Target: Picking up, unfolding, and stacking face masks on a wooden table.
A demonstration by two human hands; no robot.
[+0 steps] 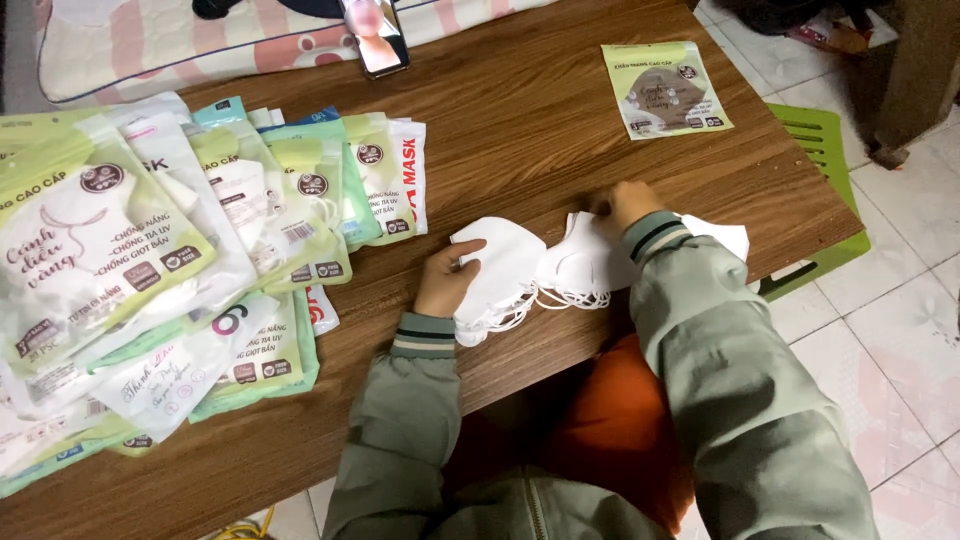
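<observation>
My left hand (447,279) grips a stack of white folded face masks (497,272) near the front edge of the brown wooden table (520,130). White ear loops hang off the stack toward me. My right hand (625,204) rests on a second pile of white masks (590,255) just to the right, fingers curled on its far edge. Both arms wear grey-green jacket sleeves with striped cuffs.
A large heap of packaged masks in green and white bags (170,250) covers the table's left side. One single green mask packet (666,89) lies at the far right. A phone (376,38) sits at the back edge. A green plastic stool (825,150) stands beside the table on the tiled floor.
</observation>
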